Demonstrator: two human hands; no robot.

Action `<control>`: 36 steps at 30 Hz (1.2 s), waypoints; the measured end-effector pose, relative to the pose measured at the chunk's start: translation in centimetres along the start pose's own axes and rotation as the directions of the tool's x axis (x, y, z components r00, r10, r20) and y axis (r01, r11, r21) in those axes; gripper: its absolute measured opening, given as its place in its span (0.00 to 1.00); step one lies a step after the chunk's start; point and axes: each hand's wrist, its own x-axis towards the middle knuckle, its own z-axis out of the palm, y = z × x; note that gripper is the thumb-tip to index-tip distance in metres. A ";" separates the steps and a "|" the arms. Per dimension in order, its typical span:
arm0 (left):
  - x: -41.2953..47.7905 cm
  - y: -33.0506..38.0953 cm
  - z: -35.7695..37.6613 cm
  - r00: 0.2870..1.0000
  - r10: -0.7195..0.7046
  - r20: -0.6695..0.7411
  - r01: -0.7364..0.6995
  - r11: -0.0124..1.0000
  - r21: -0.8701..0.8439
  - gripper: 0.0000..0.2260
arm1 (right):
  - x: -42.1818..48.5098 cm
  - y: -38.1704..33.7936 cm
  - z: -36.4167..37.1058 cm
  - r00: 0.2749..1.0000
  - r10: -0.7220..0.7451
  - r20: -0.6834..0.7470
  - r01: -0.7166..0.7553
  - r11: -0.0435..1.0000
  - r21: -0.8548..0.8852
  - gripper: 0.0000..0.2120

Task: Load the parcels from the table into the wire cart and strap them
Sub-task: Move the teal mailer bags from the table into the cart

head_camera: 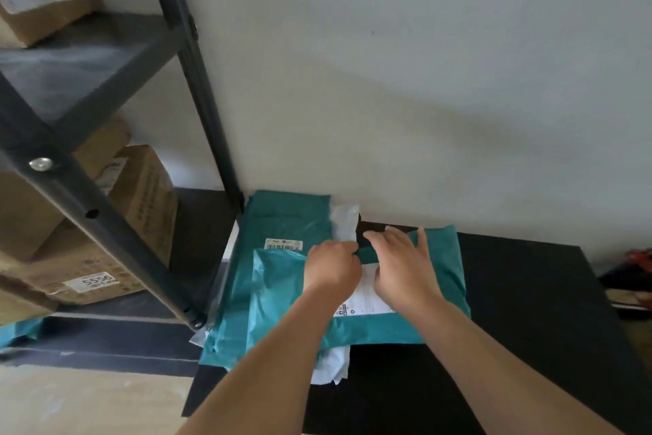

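A stack of teal plastic mailer parcels lies on the black table (511, 293) against the wall. The top parcel (282, 300) carries a white shipping label (367, 297). Beneath it lies a larger teal parcel (282, 219) with a small barcode sticker (284, 244), and white mailers (344, 223) poke out at the back and front. My left hand (331, 268) has its fingers curled at the top parcel's far edge, gripping it. My right hand (402, 265) lies over the same parcel with fingers spread, its fingertips at the far edge. No wire cart is in view.
A dark metal shelving rack (106, 216) stands at the left with cardboard boxes (141, 201) on its shelves. A white wall runs behind the table. Red and dark items (635, 268) lie past the table's right end. Pale floor shows at lower left.
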 end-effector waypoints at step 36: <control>-21.1 43.6 24.8 0.756 0.640 0.140 -0.653 0.753 0.083 0.09 | -43.0 38.8 -2.4 0.691 0.722 -0.041 -0.717 0.691 0.094 0.14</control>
